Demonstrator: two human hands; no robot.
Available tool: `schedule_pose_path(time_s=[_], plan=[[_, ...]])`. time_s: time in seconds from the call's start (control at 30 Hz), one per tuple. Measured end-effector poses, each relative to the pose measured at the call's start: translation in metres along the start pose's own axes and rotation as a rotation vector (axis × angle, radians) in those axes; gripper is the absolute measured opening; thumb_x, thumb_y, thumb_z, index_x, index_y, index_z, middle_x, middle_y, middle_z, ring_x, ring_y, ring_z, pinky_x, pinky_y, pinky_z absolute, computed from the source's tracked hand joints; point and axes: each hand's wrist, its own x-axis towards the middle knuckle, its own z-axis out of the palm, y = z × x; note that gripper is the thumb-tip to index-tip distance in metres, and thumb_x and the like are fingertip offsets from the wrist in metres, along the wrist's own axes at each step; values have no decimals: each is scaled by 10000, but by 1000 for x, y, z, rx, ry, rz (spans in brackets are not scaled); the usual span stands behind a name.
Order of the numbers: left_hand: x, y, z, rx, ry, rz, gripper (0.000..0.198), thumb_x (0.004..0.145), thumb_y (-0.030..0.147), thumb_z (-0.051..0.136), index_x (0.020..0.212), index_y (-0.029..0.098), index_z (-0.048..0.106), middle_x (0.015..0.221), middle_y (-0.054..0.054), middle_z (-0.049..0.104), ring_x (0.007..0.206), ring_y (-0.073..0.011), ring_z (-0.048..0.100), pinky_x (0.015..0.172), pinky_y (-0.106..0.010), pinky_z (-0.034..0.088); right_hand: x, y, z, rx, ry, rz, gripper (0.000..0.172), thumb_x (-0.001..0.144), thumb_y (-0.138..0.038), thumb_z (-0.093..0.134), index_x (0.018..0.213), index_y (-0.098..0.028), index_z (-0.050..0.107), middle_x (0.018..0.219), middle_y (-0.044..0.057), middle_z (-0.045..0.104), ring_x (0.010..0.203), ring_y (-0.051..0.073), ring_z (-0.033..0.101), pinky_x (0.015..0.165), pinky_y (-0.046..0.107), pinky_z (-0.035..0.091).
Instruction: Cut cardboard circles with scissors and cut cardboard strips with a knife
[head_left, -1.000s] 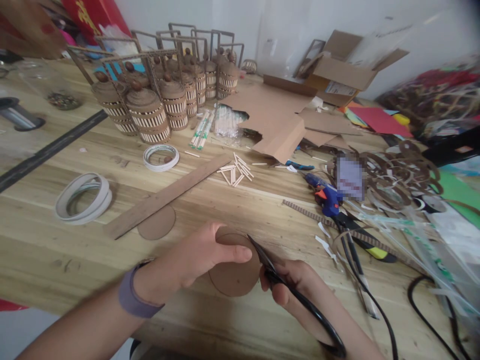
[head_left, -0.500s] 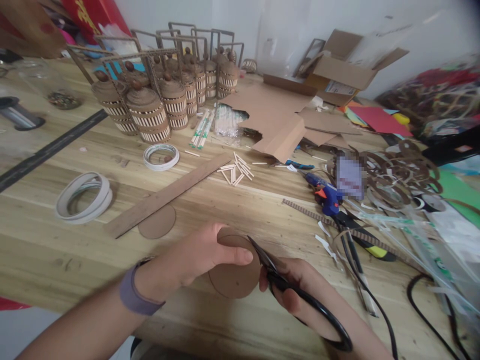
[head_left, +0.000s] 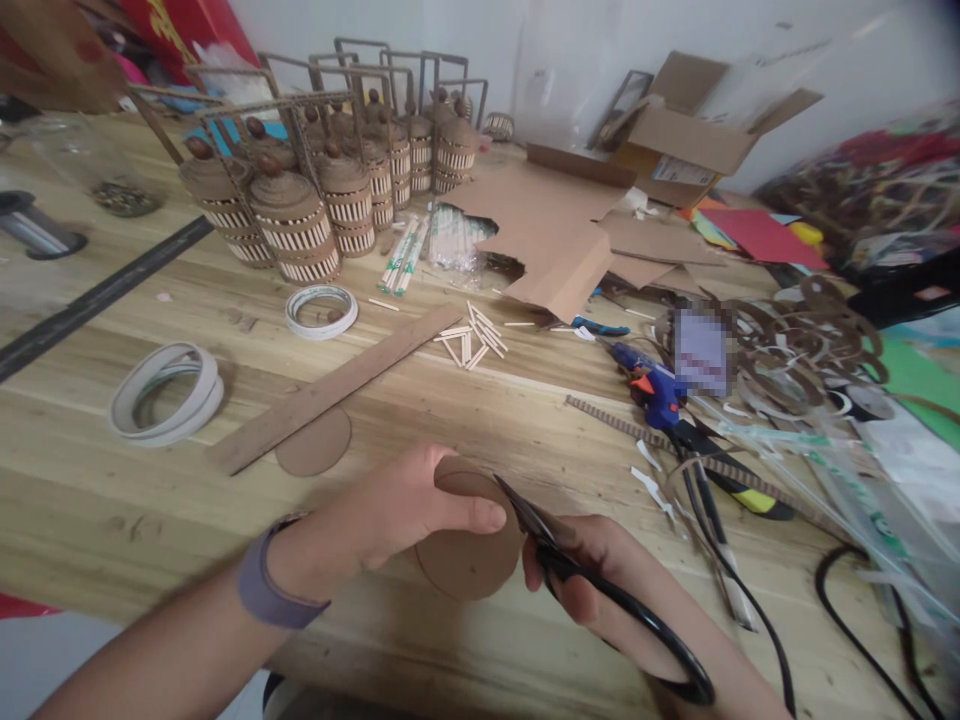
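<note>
The wooden table [head_left: 90,500] supports all items. A group of cylindrical lanterns [head_left: 294,235] stands at the far left. A torn cardboard sheet [head_left: 547,225] lies far, right of the lanterns; behind it, to the right, stands an open cardboard box [head_left: 686,145]. A straight cardboard strip [head_left: 345,390] lies diagonally at left of centre. The black-handled scissors [head_left: 551,557] are gripped in the right hand [head_left: 592,560], near and right of centre, blades at the right edge of the workpiece; the blade opening cannot be determined. The left hand [head_left: 416,510] holds the workpiece, thumb on its upper face; the fingers beneath are hidden. This workpiece, a cardboard disc [head_left: 472,570], is at near centre, between the hands. A blue glue gun [head_left: 656,395] lies to the right. A smaller disc [head_left: 319,445] lies partly under the strip. Short sticks [head_left: 466,350] lie loose beyond the strip's far end.
</note>
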Motion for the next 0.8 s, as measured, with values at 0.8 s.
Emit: schedule_pose_path(time_s=[0.8], plan=[[2,-1,5,-257,118,-24,380,654,394,891,962,198,788,830,-6,777,737,-153,665,695,-249,501,0,-4,4,-35,164,49,747,719,-935,457,731,-195,553,602,-50,383,535,104,322,485,243,266]])
